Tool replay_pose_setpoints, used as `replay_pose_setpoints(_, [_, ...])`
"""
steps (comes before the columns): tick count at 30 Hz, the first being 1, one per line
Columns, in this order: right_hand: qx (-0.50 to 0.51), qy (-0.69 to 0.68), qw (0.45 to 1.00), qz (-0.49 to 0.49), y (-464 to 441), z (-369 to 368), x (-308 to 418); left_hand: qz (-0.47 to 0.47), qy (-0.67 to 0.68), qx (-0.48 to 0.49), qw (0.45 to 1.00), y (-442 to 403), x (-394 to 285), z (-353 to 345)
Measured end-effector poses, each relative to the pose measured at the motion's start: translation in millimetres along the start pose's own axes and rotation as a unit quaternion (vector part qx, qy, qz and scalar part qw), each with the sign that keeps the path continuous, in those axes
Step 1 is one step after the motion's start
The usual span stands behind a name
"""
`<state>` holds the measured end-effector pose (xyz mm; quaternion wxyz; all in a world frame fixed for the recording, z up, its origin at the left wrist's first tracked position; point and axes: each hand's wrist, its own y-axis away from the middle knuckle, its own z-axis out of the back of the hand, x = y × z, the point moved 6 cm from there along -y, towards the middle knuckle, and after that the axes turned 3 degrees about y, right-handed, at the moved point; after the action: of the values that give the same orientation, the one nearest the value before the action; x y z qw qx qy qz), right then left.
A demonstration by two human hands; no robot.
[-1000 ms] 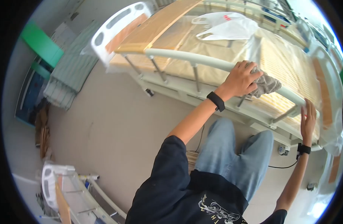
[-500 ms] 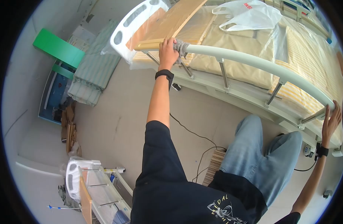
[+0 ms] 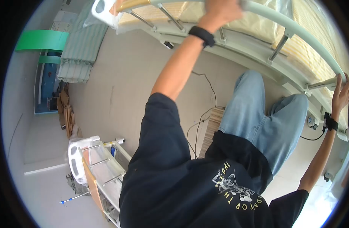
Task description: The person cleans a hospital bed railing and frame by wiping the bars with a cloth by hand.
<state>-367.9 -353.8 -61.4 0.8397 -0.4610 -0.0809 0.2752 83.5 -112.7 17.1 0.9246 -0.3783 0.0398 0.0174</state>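
Side rail (image 3: pixel 303 32) is curving along the near edge of the bed (image 3: pixel 254 57), with metal posts (image 3: pixel 279 45) joining it to the frame below. The left hand (image 3: pixel 220 12) is reaching onto this rail, its fingers running out of view at the top and blurring, so whether they are closed or spread cannot be told. Beside that hand a small grey patch, probably a cloth (image 3: pixel 243 4), is showing over the rail. The right hand (image 3: pixel 341 95) is resting against the rail's end at the right of the bed, its fingers bending over the edge with a gap between them. Black bands are circling both wrists. Behind the rail, a pale yellow mattress (image 3: pixel 315 53) is lying on the bed, partly striped. On the near side of the bed, the person's jeans (image 3: pixel 244 102) are showing below the rail, and a dark cable (image 3: pixel 210 81) is winding over the floor (image 3: pixel 129 87) near a brown striped piece (image 3: pixel 212 127). Well apart from the bed, to the left, a striped bundle (image 3: pixel 79 45) is lying beside a green panel (image 3: pixel 41 40), and a second bed frame (image 3: pixel 106 163) is standing nearer the person.
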Motion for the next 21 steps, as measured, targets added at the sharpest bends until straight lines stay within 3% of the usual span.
replay_pose_setpoints(2, [-0.007, 0.019, 1.0, 0.02, -2.8, 3.5, 2.7, -0.078, 0.036, -0.011, 0.996, -11.0, -53.6, -19.2])
replay_pose_setpoints(4, [0.052, -0.023, 0.998, 0.009, -1.6, 3.9, -0.2, -0.098, 0.091, -0.004, 0.991, -23.2, -96.0, -33.7])
replay_pose_setpoints(5, [0.035, -0.048, 0.998, -0.003, -5.5, 14.9, 10.5, -0.121, 0.135, 0.002, 0.983, -31.8, -118.1, -44.1])
replay_pose_setpoints(8, [0.008, -0.053, 0.999, -0.007, -12.4, 36.1, 41.0, -0.072, 0.24, 0.019, 0.968, -60.2, -171.5, -80.7])
replay_pose_setpoints(9, [0.001, -0.046, 0.999, -0.016, -12.3, 35.0, 42.3, -0.056, 0.149, 0.121, 0.98, -76.5, -194.1, -113.3])
replay_pose_setpoints(12, [-0.017, -0.116, 0.992, -0.054, -14.4, 51.4, 55.8, -0.15, 0.159, 0.009, 0.976, -81.8, -261.6, -121.2])
replay_pose_setpoints(21, [0.0, -0.097, 0.995, -0.036, -12.1, 54.6, 56.6, -0.172, 0.241, -0.001, 0.955, -77.6, -249.3, -121.9])
